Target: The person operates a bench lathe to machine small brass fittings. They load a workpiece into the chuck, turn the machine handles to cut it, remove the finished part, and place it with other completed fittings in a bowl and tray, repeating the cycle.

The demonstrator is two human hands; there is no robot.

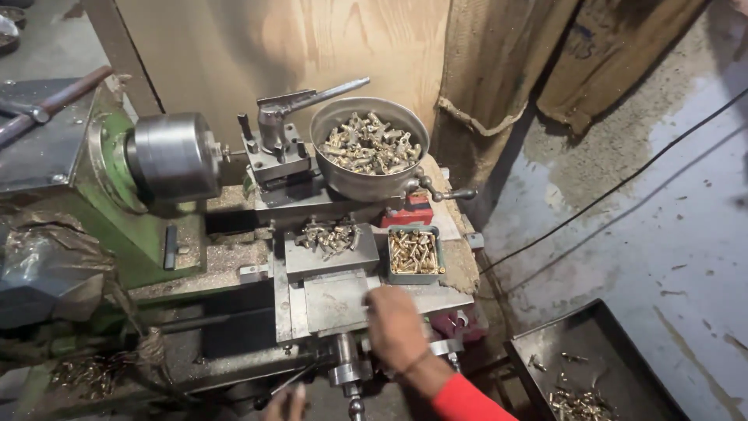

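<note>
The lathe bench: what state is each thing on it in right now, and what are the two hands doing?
Round metal bowl: upright, heaped with brass fittings.
Small square tray: full of small brass pieces.
Flat metal block: a loose pile of fittings on top.
Lathe chuck: looks empty; spinning or not, cannot tell.
Floor tray: a few brass pieces at one end.
Right hand: resting on the lathe slide, holding nothing visible.
Left hand: mostly out of frame, by a handle.

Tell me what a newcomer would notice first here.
Probably the round metal bowl heaped with brass fittings, sitting atop the green lathe. Just below it, a small tray of brass pieces sits beside the right hand resting on the carriage; the left hand is barely in view.
</note>
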